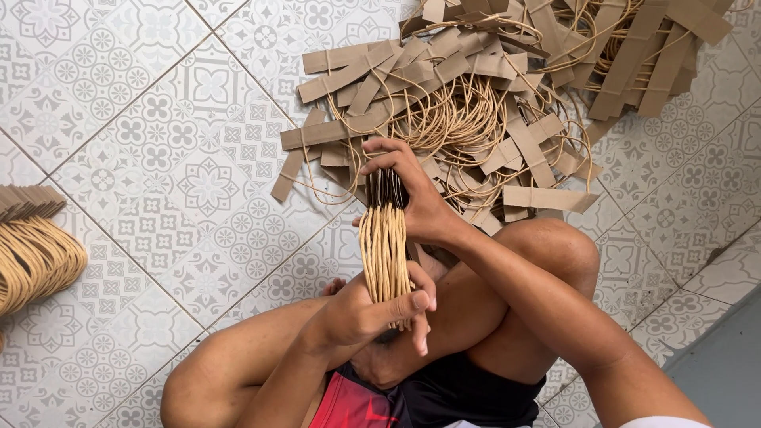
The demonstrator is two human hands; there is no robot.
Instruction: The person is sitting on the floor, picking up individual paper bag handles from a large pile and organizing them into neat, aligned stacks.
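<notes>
We are sitting on the patterned tile floor with our knees drawn up, gathering a bundle of paper-bag handles between both hands. Our left hand is closing firmly around the lower end of the bundle, where the pale twisted cords hang together, thumb across the front and fingers wrapped behind. Our right hand is curling over the upper end, fingers pinching the stacked brown card strips so they are staying flush edge to edge. The bundle is standing nearly upright just above our lap, in front of our right knee.

Beyond it, a large loose pile of handles is lying on the floor, strips and cords tangled together. At the left edge of the view a finished, neatly stacked batch is resting on the tiles, well apart from us.

We judge that we are squaring up a collected batch, partway through sorting the pile. The next move seems to call for keeping both grips tight so the strips do not fan out.
</notes>
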